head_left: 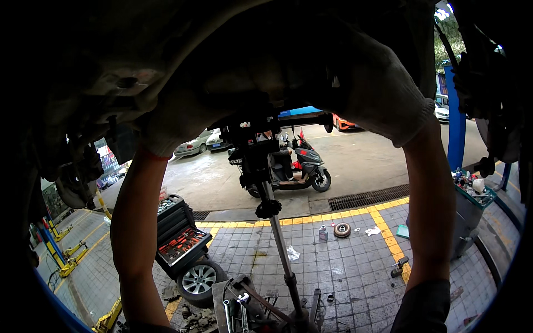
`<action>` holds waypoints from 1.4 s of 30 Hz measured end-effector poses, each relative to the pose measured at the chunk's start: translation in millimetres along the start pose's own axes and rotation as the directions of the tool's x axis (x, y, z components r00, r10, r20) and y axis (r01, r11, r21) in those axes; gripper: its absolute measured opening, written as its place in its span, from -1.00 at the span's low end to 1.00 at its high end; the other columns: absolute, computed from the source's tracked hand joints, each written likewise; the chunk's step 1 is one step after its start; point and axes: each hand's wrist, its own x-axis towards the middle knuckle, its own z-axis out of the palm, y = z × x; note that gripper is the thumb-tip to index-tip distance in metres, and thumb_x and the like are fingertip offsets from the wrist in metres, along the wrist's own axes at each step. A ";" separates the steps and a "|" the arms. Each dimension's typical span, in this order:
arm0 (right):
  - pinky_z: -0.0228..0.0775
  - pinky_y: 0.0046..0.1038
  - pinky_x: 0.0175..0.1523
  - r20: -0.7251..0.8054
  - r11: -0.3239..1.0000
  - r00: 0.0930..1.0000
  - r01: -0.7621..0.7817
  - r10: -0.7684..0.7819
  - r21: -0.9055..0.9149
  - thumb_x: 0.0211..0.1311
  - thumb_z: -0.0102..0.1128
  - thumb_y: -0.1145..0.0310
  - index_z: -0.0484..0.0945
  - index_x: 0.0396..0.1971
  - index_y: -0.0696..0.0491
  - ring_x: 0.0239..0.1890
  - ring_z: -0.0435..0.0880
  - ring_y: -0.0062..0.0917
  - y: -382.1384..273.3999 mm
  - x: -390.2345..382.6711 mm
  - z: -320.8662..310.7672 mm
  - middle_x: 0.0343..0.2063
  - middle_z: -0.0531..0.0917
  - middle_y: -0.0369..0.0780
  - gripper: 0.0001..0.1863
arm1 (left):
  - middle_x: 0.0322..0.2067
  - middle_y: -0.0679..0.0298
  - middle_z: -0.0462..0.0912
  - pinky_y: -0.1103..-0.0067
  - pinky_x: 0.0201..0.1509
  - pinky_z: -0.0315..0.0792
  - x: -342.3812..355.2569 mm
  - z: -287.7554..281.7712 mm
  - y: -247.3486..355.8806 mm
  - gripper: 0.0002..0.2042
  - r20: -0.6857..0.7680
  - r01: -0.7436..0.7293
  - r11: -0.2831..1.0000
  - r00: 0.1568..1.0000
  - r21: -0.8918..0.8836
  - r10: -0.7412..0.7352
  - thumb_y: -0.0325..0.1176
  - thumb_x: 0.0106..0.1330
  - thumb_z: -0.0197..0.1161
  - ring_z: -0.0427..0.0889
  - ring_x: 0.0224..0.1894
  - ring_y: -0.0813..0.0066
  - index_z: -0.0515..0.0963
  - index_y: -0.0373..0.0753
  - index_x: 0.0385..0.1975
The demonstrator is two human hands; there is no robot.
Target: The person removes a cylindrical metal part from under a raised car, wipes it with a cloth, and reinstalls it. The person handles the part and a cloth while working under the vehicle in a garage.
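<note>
Now, your L hand (175, 123) & R hand (386, 91), both gloved, are up by the dark underbody part (269, 82), above the pole jack (278, 238); fingers in shadow, can't tell grip. Uneven support cd prob. tip that part.

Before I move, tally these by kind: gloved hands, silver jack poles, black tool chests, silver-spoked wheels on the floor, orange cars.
Left hand and right hand, gloved: 2
Silver jack pole: 1
Black tool chest: 1
Silver-spoked wheel: 1
Orange car: 1
Total: 6
</note>
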 end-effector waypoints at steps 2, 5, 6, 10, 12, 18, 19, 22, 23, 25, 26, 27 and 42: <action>0.65 -0.29 0.22 -0.001 1.000 1.000 0.005 -0.006 -0.017 0.17 0.47 -0.08 0.44 0.31 0.03 0.16 0.69 -0.24 0.3 4.6 3.5 0.25 0.54 -0.11 -0.21 | 0.11 0.07 0.58 0.31 0.27 0.47 0.3 0.6 -0.3 -0.45 -0.005 0.000 1.000 1.000 0.011 0.000 -0.15 0.35 0.37 0.59 0.14 0.21 0.44 -0.26 0.26; 0.67 -0.32 0.17 0.044 0.981 0.999 -0.021 0.013 0.191 0.20 0.45 -0.06 0.43 0.31 0.04 0.14 0.68 -0.27 1.5 16.2 -0.4 0.24 0.54 -0.12 -0.23 | 0.11 0.07 0.59 0.31 0.27 0.47 -0.2 1.2 -0.4 -0.46 0.002 -0.004 1.000 1.000 0.016 0.004 -0.15 0.36 0.37 0.59 0.13 0.21 0.44 -0.26 0.26; 0.67 -0.34 0.15 0.064 0.927 0.998 -0.048 0.026 0.371 0.22 0.43 -0.02 0.43 0.30 0.06 0.13 0.68 -0.29 1.0 20.3 -3.3 0.22 0.56 -0.12 -0.25 | 0.11 0.07 0.59 0.31 0.27 0.47 -0.5 1.3 -0.4 -0.46 0.007 -0.006 1.000 1.000 0.017 0.006 -0.15 0.36 0.36 0.59 0.13 0.21 0.44 -0.26 0.26; 0.57 -0.33 0.24 0.151 0.997 0.987 0.054 -0.062 0.054 0.23 0.42 0.11 0.43 0.24 0.18 0.08 0.66 -0.28 1.7 28.7 -28.6 0.12 0.62 -0.10 -0.31 | 0.10 0.07 0.59 0.31 0.27 0.47 0.0 0.2 -0.2 -0.46 -0.041 -0.057 0.998 0.998 0.005 0.057 -0.14 0.36 0.36 0.59 0.13 0.21 0.44 -0.26 0.26; 0.55 -0.32 0.26 0.137 0.999 0.990 0.022 -0.027 0.039 0.21 0.43 0.11 0.45 0.22 0.18 0.09 0.65 -0.24 -0.5 30.3 -30.4 0.12 0.62 -0.10 -0.32 | 0.10 0.07 0.59 0.31 0.26 0.47 1.2 -1.1 0.7 -0.46 0.031 -0.016 0.999 0.999 0.031 0.015 -0.14 0.36 0.36 0.59 0.13 0.21 0.45 -0.26 0.25; 0.55 -0.30 0.25 0.039 0.998 0.999 0.017 -0.020 0.066 0.16 0.45 0.14 0.53 0.14 0.15 0.11 0.65 -0.21 -0.8 26.9 -23.1 0.09 0.62 -0.07 -0.39 | 0.10 0.07 0.59 0.31 0.26 0.47 6.1 -10.6 5.8 -0.46 0.045 -0.060 0.995 0.997 0.074 0.056 -0.14 0.36 0.36 0.59 0.12 0.21 0.45 -0.26 0.25; 0.55 -0.29 0.25 0.039 0.992 0.999 -0.016 0.011 0.124 0.16 0.44 0.17 0.53 0.14 0.14 0.11 0.65 -0.21 0.7 27.2 -22.5 0.08 0.63 -0.07 -0.41 | 0.10 0.07 0.59 0.31 0.26 0.48 6.5 -11.5 6.7 -0.47 -0.025 -0.092 0.995 0.995 0.046 0.093 -0.14 0.36 0.36 0.59 0.12 0.21 0.45 -0.26 0.25; 0.56 -0.30 0.24 0.030 0.997 0.999 0.032 -0.034 0.066 0.20 0.38 0.23 0.54 0.13 0.15 0.11 0.65 -0.21 2.9 28.0 -20.4 0.07 0.64 -0.06 -0.47 | 0.09 0.07 0.59 0.31 0.26 0.48 7.3 -12.5 8.2 -0.47 -0.044 -0.116 0.993 0.992 0.022 0.117 -0.14 0.36 0.36 0.60 0.12 0.21 0.45 -0.26 0.25; 0.60 -0.29 0.21 0.046 0.998 0.997 0.058 -0.058 0.001 0.19 0.41 0.11 0.50 0.20 0.10 0.14 0.65 -0.22 2.4 29.1 -17.7 0.14 0.59 -0.08 -0.37 | 0.09 0.07 0.60 0.31 0.25 0.48 7.5 -12.2 8.4 -0.47 -0.042 -0.116 0.993 0.992 0.024 0.117 -0.14 0.36 0.36 0.60 0.12 0.21 0.45 -0.26 0.25; 0.60 -0.30 0.20 0.066 0.999 0.997 0.030 -0.032 0.027 0.21 0.38 0.15 0.50 0.19 0.12 0.12 0.66 -0.23 3.0 29.3 -16.3 0.12 0.60 -0.08 -0.40 | 0.09 0.07 0.60 0.31 0.25 0.48 7.0 -11.0 9.5 -0.47 0.054 -0.092 0.989 0.995 0.113 0.087 -0.14 0.36 0.35 0.60 0.11 0.21 0.45 -0.26 0.24; 0.59 -0.31 0.20 0.080 0.998 0.997 0.004 -0.009 0.056 0.22 0.37 0.17 0.51 0.18 0.12 0.11 0.66 -0.23 3.1 29.2 -16.4 0.11 0.61 -0.07 -0.42 | 0.09 0.07 0.60 0.31 0.25 0.48 7.5 -10.4 9.7 -0.47 -0.008 -0.104 0.993 0.994 0.054 0.105 -0.14 0.36 0.35 0.60 0.11 0.21 0.45 -0.26 0.24; 0.59 -0.31 0.20 0.091 0.996 0.996 -0.021 0.014 0.083 0.23 0.36 0.18 0.51 0.18 0.13 0.11 0.66 -0.23 2.9 29.4 -16.3 0.10 0.61 -0.07 -0.44 | 0.09 0.07 0.60 0.31 0.25 0.48 7.2 -10.2 10.3 -0.47 0.056 -0.099 0.988 0.994 0.116 0.093 -0.14 0.36 0.35 0.60 0.11 0.21 0.45 -0.26 0.24; 0.61 -0.33 0.16 0.117 0.973 0.989 -0.112 0.090 0.199 0.26 0.34 0.19 0.51 0.18 0.12 0.09 0.67 -0.26 0.2 30.7 -15.0 0.10 0.61 -0.09 -0.46 | 0.07 0.07 0.60 0.31 0.24 0.49 3.7 -7.6 4.6 -0.48 0.069 -0.109 0.979 0.993 0.170 0.098 -0.14 0.36 0.35 0.61 0.10 0.21 0.46 -0.26 0.23</action>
